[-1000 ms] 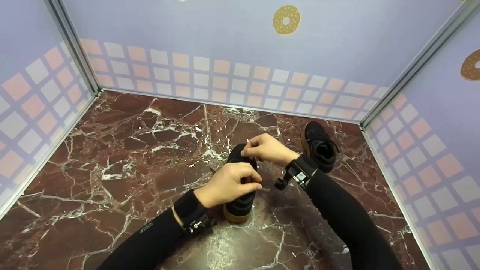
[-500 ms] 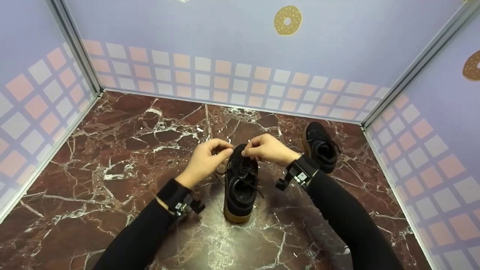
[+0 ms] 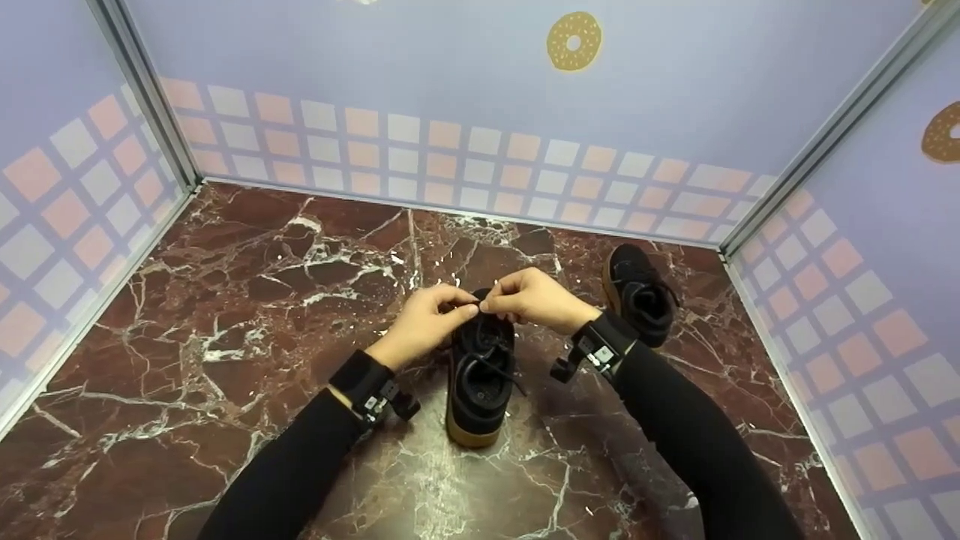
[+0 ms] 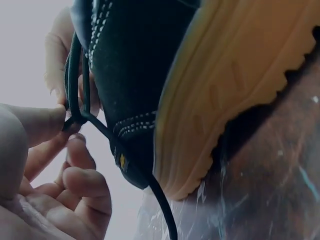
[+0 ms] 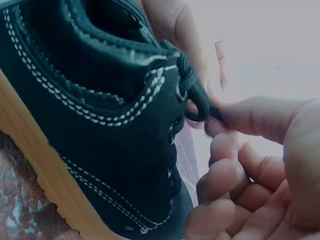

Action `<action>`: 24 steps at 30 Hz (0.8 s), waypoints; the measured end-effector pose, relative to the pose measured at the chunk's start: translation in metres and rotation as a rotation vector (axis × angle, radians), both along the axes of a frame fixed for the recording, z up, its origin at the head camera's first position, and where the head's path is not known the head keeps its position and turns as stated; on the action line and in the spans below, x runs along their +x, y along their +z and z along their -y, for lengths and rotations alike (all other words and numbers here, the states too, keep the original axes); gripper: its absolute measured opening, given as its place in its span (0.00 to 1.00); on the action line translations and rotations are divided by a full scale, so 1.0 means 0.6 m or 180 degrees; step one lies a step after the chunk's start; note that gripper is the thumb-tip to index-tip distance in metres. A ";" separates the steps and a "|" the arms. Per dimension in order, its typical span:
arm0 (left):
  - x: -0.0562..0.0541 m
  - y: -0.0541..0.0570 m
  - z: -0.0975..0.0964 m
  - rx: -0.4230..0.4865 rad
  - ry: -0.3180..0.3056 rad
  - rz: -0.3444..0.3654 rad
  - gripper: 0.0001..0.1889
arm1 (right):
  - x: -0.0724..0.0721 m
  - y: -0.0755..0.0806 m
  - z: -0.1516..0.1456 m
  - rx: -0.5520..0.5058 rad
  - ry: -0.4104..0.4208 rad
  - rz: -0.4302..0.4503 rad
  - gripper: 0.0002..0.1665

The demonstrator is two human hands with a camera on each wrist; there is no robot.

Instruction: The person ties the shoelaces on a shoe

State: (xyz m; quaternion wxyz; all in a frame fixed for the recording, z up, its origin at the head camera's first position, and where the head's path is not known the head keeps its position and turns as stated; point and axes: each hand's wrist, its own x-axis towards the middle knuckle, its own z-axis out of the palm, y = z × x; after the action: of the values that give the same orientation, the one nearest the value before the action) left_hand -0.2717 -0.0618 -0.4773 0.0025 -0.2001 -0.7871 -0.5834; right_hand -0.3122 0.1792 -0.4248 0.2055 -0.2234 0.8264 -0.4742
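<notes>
A black shoe (image 3: 475,409) with white stitching and a gum-brown sole stands on the floor between both hands, its toe pointing away. Over its front, my left hand (image 3: 424,321) pinches a black shoelace (image 4: 74,85) with thumb and finger. Meeting it from the other side, my right hand (image 3: 546,301) also pinches the lace, which forms a small loop (image 5: 201,104) by the eyelets in the right wrist view. One loose lace end (image 4: 162,207) hangs down past the toe side in the left wrist view. Another lies across the shoe's opening.
A second black shoe (image 3: 637,292) stands to the right, beyond the right wrist. The floor (image 3: 247,360) is dark red marble with white veins. Lilac panels (image 3: 420,67) with pink and white squares enclose it at the back and both sides.
My left hand has moved from over the shoe's opening to its left front side, then right to meet the right hand at the lace. The right hand has stayed nearly still.
</notes>
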 end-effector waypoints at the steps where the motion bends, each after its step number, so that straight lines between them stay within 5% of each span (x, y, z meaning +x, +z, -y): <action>1: 0.000 0.000 0.001 0.0041 0.0020 -0.0003 0.10 | 0.000 0.001 -0.001 0.0004 -0.0008 -0.0002 0.10; 8: 0.005 0.001 0.010 0.0252 0.0103 0.0114 0.10 | 0.013 0.011 -0.028 0.0084 -0.0034 -0.0213 0.12; 15: 0.008 -0.002 0.014 0.0506 0.0057 0.0330 0.11 | 0.076 0.017 -0.042 0.0441 0.0351 -0.0516 0.07; 24: 0.017 0.000 0.019 0.0743 -0.0187 0.0540 0.09 | 0.141 0.007 -0.023 0.1002 0.0490 -0.2159 0.15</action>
State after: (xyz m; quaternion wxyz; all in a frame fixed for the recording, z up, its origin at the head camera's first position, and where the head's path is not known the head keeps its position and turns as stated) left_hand -0.2613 -0.0734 -0.4773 -0.0580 -0.1714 -0.7051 -0.6857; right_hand -0.2274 0.1932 -0.4206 -0.0129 -0.3947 0.8910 -0.2238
